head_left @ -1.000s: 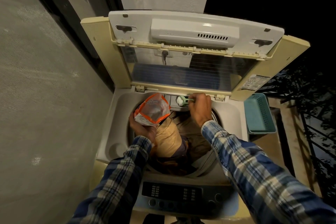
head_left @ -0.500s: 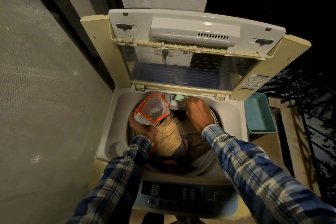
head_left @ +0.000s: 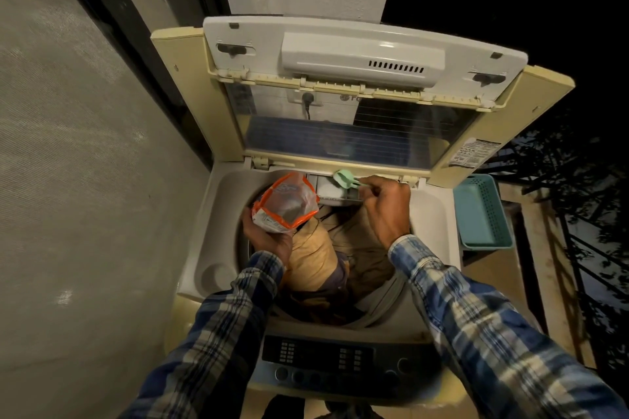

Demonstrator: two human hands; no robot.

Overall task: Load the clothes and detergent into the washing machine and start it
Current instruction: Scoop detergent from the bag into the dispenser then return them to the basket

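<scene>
Top-loader washing machine (head_left: 218, 214), lid (head_left: 360, 54) propped fully up at the far side. Drum opening holds clothes (head_left: 316, 258): tan and brown fabric piled high, a darker piece at the near edge.

Left hand (head_left: 269, 238) grips a detergent pouch (head_left: 286, 204) from below, fingers curled round its lower end. Pouch is clear with orange edging, tilted, mouth facing far-right, held over the left-far part of the drum.

Right hand (head_left: 384, 207) pinches the handle of a small green scoop (head_left: 343, 178); fingers curled tight on it. Scoop bowl points left and sits over the detergent drawer (head_left: 332, 192), a pale compartment at the far rim of the tub just under the lid hinge. Cannot tell whether the scoop touches the drawer or whether any powder is in it.

Pouch and scoop are near each other but apart.

Control panel (head_left: 320, 357) at the near edge, dark, with buttons and knobs. Both arms in blue plaid sleeves (head_left: 476, 323).

Teal plastic basket (head_left: 480, 211) stands just right of the machine. Grey wall (head_left: 75, 180) on the left.
</scene>
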